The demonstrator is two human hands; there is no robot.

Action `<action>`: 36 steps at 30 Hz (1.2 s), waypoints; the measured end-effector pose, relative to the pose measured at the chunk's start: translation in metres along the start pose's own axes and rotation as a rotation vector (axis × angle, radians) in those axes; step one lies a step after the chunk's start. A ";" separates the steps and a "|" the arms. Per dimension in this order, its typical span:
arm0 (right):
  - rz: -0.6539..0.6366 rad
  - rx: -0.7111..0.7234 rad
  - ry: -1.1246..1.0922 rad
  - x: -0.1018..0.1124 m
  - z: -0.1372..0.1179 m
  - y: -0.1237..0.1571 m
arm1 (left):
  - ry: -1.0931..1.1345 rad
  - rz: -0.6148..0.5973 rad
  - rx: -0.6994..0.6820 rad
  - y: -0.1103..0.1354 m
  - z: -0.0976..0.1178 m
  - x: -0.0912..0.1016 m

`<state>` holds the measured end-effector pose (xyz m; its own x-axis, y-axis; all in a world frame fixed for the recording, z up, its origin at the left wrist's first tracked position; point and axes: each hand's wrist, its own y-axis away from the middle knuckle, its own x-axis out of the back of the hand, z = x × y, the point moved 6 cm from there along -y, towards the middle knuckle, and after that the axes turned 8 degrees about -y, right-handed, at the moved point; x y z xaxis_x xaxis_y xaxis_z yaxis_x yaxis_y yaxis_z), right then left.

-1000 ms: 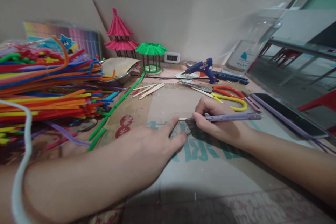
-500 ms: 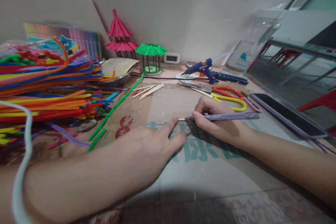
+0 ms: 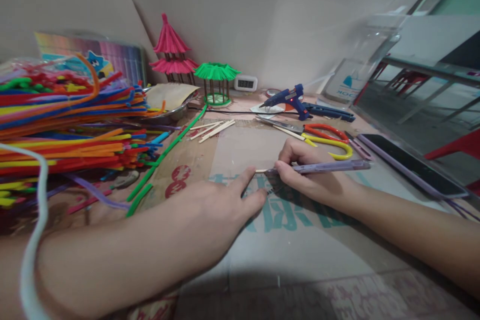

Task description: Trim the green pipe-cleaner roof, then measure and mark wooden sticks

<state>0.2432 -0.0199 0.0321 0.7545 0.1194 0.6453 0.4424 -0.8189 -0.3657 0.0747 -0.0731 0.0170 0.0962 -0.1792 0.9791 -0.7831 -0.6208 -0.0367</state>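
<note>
My right hand [image 3: 307, 172] is closed around a purple craft knife [image 3: 333, 166], its tip pressed at a thin wooden stick [image 3: 261, 170] lying on the cardboard sheet [image 3: 300, 240]. My left hand [image 3: 221, 205] rests on the cardboard with its fingers pinching down on the near end of that stick. Both hands meet at the middle of the sheet.
A big heap of coloured pipe cleaners [image 3: 67, 120] fills the left. Green pipe cleaners [image 3: 165, 152], loose wooden sticks [image 3: 212, 129], scissors [image 3: 322, 137], a blue glue gun [image 3: 288, 98], a phone [image 3: 408, 162], pink [image 3: 172, 52] and green [image 3: 216, 77] model pavilions and a small clock [image 3: 245, 82] lie beyond.
</note>
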 end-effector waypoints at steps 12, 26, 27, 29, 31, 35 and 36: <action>0.030 -0.006 0.003 0.001 0.001 -0.001 | -0.034 -0.010 -0.013 0.001 0.000 -0.001; -0.091 0.208 0.248 -0.003 0.026 -0.006 | -0.124 -0.026 -0.062 -0.005 0.000 0.001; -0.070 0.210 0.289 0.000 0.030 -0.007 | -0.126 -0.024 -0.079 -0.005 -0.001 0.001; -0.016 0.198 0.383 0.010 0.039 -0.011 | -0.125 -0.009 -0.099 -0.005 -0.001 0.001; 0.037 0.167 0.460 0.021 0.049 -0.015 | -0.110 0.022 -0.120 -0.006 -0.001 0.004; 0.105 0.118 0.525 0.036 0.060 -0.020 | -0.047 0.073 -0.072 -0.014 -0.016 0.012; 0.118 0.109 0.524 0.037 0.061 -0.020 | -0.051 0.082 -0.024 -0.017 -0.026 0.012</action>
<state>0.2917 0.0352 0.0228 0.4724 -0.2882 0.8329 0.4380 -0.7433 -0.5056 0.0733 -0.0450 0.0349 0.0616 -0.2676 0.9616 -0.8043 -0.5838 -0.1109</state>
